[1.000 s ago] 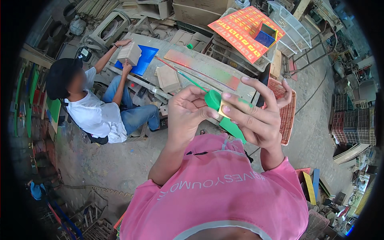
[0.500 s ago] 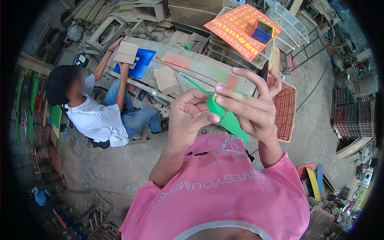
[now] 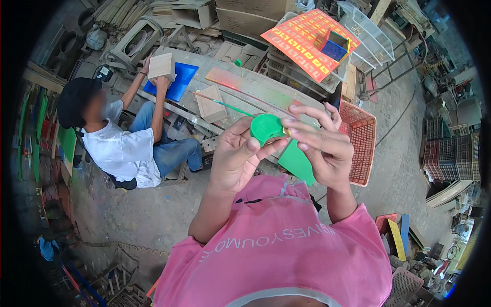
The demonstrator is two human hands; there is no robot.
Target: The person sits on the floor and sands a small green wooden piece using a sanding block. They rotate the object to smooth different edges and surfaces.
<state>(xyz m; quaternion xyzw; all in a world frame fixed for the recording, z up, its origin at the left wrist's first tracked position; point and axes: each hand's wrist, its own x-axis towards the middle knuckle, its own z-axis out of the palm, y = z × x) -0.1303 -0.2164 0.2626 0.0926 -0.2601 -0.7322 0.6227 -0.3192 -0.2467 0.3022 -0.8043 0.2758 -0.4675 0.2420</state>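
Note:
Both my hands are raised in front of my chest around a small green round piece (image 3: 266,128), its flat disc-like face turned up. My left hand (image 3: 232,156) grips it from the left with thumb and fingers. At its right edge, the fingertips of my right hand (image 3: 327,151) press together, beside a small yellowish spot too small to name. A thin stick (image 3: 232,107), reddish at the far end and green nearer me, juts out past my left fingers; which fingers hold it, if any, is hidden. Below my right hand lies a flat green panel (image 3: 296,162).
A long bench (image 3: 204,66) carries a paint-stained board (image 3: 245,87) and a wooden block (image 3: 210,105). A co-worker (image 3: 125,138) at left handles a wooden box (image 3: 162,66) over a blue panel (image 3: 185,82). A red crate (image 3: 360,148) stands right; an orange patterned sheet (image 3: 312,43) lies behind.
The green round piece has turned its flat face up and shifted slightly left. The stick has swung lower. My right fingers have moved right, and the co-worker's wooden box has tilted.

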